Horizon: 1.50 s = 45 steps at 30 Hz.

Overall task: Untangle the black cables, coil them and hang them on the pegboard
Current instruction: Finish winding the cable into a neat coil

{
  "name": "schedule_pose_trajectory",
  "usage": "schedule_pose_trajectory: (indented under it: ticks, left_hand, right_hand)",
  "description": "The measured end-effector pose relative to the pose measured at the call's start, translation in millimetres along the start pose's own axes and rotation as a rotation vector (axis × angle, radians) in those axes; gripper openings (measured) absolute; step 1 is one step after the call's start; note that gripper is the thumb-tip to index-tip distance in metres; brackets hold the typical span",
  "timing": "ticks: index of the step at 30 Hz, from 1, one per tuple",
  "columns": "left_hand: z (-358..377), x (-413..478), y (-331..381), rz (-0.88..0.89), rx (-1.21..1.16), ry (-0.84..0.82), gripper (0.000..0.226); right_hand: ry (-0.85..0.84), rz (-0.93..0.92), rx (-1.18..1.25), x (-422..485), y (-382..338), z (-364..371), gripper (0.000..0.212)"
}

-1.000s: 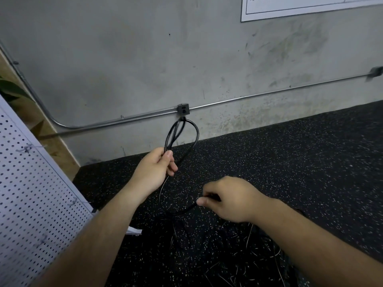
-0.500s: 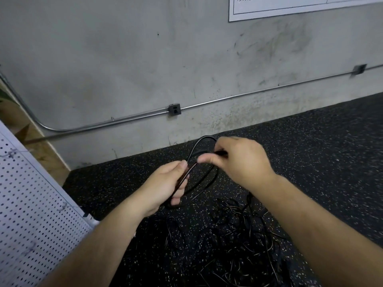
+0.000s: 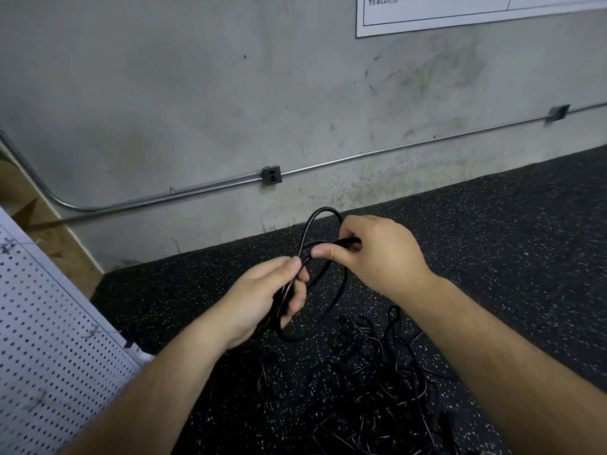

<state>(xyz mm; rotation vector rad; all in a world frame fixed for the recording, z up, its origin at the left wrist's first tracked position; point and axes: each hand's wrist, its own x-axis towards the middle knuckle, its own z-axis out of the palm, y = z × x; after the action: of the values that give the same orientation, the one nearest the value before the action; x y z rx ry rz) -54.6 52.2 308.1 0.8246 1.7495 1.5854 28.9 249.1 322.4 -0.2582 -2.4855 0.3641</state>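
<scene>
Speckled rubber floor lies nearest, with the tangle of black cables heaped on it below the forearms. Above the heap, the left grip curls round the gathered turns of one cable's coil, and the right grip pinches the loose strand between thumb and fingers, just beside the left. A second ago the right was low, drawing slack; now it has risen to lay on another turn, so coiling is advancing. To the left stands the pegboard, this coil not yet hung on it; beyond is the wall outlet.

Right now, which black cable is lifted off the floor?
The thicker black cable, looped between the left hand and right hand. The thinner black cables lie tangled on the speckled rubber floor.
</scene>
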Motion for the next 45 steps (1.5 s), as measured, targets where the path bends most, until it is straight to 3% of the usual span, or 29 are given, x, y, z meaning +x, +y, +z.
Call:
schedule_pose_trajectory:
  ticks: [3, 5, 8, 12, 16, 21, 24, 28, 30, 34, 40, 45]
  left_hand:
    - [-2.8, 0.6, -1.7, 0.036, 0.087, -0.022, 0.029]
    - [-10.1, 1.2, 1.9, 0.068, 0.040, 0.035, 0.030]
    - [-32.1, -1.3, 15.8, 0.106, -0.311, 0.125, 0.027]
    - [-62.3, -2.3, 30.2, 0.179, -0.658, 0.223, 0.030]
    - [-63.3, -0.6, 24.9, 0.198, -0.496, 0.289, 0.029]
    - [-27.3, 3.8, 13.1, 0.120, -0.358, 0.224, 0.034]
    - [-13.0, 6.6, 11.2, 0.120, -0.354, 0.241, 0.043]
    - [-7.4, 6.8, 6.6, 0.129, -0.291, 0.213, 0.047]
    - [-4.8, 6.7, 2.1, 0.141, -0.271, 0.148, 0.044]
    - [-2.4, 6.1, -2.6, 0.139, -0.263, 0.099, 0.038]
    - [-3.6, 6.0, -0.4, 0.095, -0.083, 0.305, 0.029]
    - [1.2, 7.9, -0.4, 0.081, 0.013, 0.358, 0.025]
  right_hand:
    - [0.000, 0.002, 0.049, -1.7, 0.1, -0.6, 0.056]
    - [-0.072, 0.039, 0.220, -3.0, 7.2, -1.5, 0.048]
    - [-0.269, 0.122, 0.462, -11.7, 30.3, 7.8, 0.034]
    - [-0.433, 0.230, 0.538, -30.5, 56.5, 32.9, 0.047]
    - [-0.307, 0.315, 0.623, -30.2, 49.9, 48.9, 0.043]
    - [-0.210, 0.349, 0.787, -21.4, 3.0, 53.9, 0.035]
    - [-0.199, 0.440, 0.839, -21.8, -21.9, 51.0, 0.041]
    - [-0.318, 0.555, 0.921, -17.9, -32.4, 44.2, 0.076]
    - [-0.249, 0.526, 0.956, -15.8, -37.2, 45.4, 0.061]
    - [-0.122, 0.454, 0.889, -15.2, -35.5, 51.8, 0.014]
    - [-0.207, 0.236, 0.600, -20.1, -32.4, 43.3, 0.011]
    - [-0.250, 0.109, 0.339, -21.9, -34.3, 46.5, 0.010]
